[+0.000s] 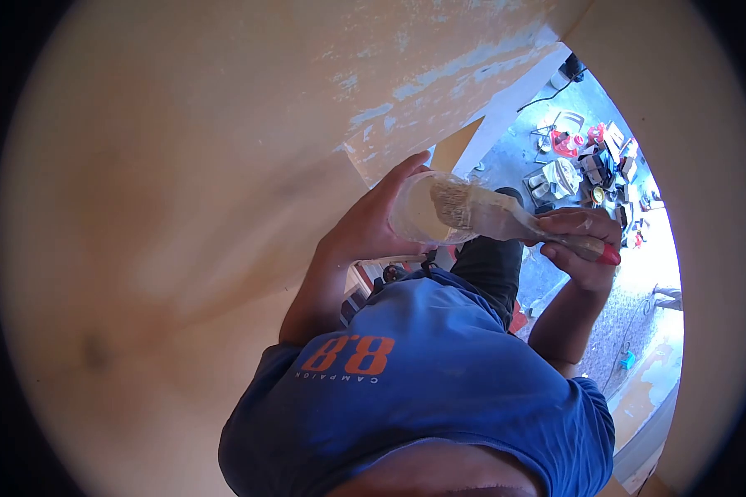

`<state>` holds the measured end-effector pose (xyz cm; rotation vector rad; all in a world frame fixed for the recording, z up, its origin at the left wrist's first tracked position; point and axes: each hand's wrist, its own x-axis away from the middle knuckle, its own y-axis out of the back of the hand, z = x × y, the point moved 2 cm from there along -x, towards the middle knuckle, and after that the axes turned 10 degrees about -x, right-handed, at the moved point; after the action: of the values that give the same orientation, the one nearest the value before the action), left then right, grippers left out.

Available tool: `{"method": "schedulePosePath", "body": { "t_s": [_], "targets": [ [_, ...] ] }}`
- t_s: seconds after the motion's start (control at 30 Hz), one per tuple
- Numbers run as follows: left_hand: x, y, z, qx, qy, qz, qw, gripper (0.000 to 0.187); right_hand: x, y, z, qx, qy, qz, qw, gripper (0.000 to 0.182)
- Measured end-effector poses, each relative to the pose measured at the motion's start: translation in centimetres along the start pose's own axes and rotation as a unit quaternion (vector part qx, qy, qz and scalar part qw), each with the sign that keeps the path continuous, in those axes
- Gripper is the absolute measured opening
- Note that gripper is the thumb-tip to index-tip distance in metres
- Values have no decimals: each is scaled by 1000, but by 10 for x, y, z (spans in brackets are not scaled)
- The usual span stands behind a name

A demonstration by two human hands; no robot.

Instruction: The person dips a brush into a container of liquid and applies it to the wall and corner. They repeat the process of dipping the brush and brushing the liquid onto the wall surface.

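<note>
My left hand (375,214) is wrapped round a pale, translucent plastic tub (413,217), thumb and fingers spread along its sides. Pale cream liquid or residue shows inside it. In my right hand (584,236) is a paintbrush (506,214) with a worn, paint-smeared handle and a red end. The brush lies almost level, and its coated bristles (452,205) overlap the mouth of the tub. My right fingers close over the handle near its red end. Both hands are out in front of my blue shirt (423,356).
A wall (182,166) with patchy, peeling paint (439,74) rises close on my left. Another plain wall surface (696,124) curves along the right. Far below, the floor holds a red-and-white traffic cone (568,143), boxes and other clutter, and a small turquoise item (627,360).
</note>
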<state>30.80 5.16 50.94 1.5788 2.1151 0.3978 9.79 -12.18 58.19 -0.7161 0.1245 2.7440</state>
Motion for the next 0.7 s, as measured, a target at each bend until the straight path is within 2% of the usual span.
{"method": "schedulePosePath", "body": {
  "t_s": [0.07, 0.13, 0.17, 0.2, 0.27, 0.3, 0.33, 0.4, 0.53, 0.7],
  "targets": [
    [0, -1, 3, 9, 6, 13, 1000, 110, -11, -2, 7, 6, -26, 15, 1000, 29],
    [0, -3, 5, 17, 11, 28, 999, 110, -19, -5, 11, -5, 9, 51, 999, 27],
    [0, -5, 5, 9, 12, 33, 999, 111, -24, -4, 18, 69, -38, 89, 993, 24],
    [0, -7, 5, 1, 13, 38, 999, 112, -32, -3, 28, 68, -41, 86, 993, 24],
    [-1, -9, 5, -11, 3, 51, 999, 112, -48, -12, 38, 144, -80, 172, 971, 23],
    [-1, -10, 5, -24, -9, 61, 998, 111, -52, -17, 39, 147, -34, 169, 974, 23],
    [-2, -10, 5, -22, -9, 66, 998, 111, -56, -20, 39, 147, -38, 164, 975, 23],
    [-1, -11, 7, -20, -9, 69, 997, 108, -60, -28, 35, 188, -91, 235, 949, 23],
    [1, -12, 14, -5, -9, 72, 997, 109, -60, -37, 25, 247, -128, 240, 930, 22],
    [1, -11, 10, -33, -24, 43, 998, 113, -66, -44, 15, 237, -146, 254, 926, 22]
  ]
}}
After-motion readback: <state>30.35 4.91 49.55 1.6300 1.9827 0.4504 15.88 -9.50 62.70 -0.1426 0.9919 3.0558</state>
